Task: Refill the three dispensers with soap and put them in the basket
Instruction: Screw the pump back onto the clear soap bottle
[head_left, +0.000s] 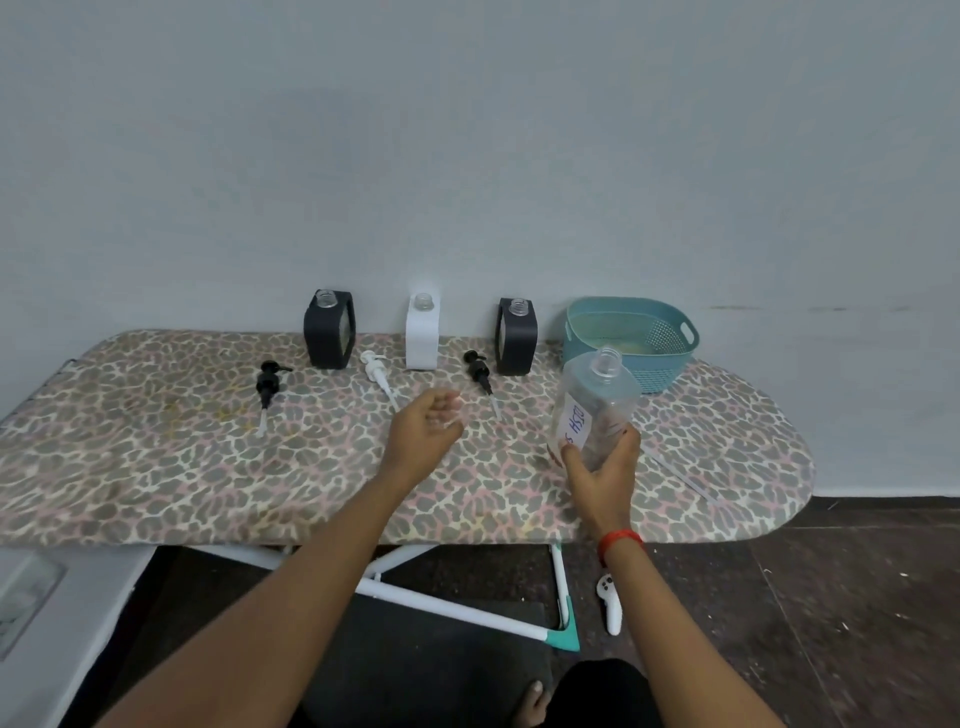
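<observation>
An ironing board with a leopard-print cover (156, 467) is seen set against a pale wall. At its left, a black plastic pump head with a clear dip tube (269, 385) is laid flat on the cover. Just behind and to its right, a black square dispenser with an open clear neck (329, 332) is stood upright by the wall. Next, a white plastic pump head (376, 370) is laid flat in front of a white square dispenser (422, 335), which is upright and uncapped.

The left hand (426, 435) is held over the middle of the board with its fingers loosely curled. It is blurred, so it cannot be told whether anything small is pinched between them.

To its right, a second black pump head (479, 371) is laid on the cover, just beside a second black square dispenser (516, 338), also upright and open.

A clear plastic refill bottle with a handwritten white label (597, 400) is gripped around its base by the right hand (600, 470), tilted, with its open neck pointed away. A red band (621, 540) is worn on that wrist.

A teal perforated plastic basket (670, 338) is placed at the board's right end, behind the bottle. A thin clear tube (680, 475) is laid on the cover nearby. A white handheld controller (611, 603) is seen on the dark floor.
</observation>
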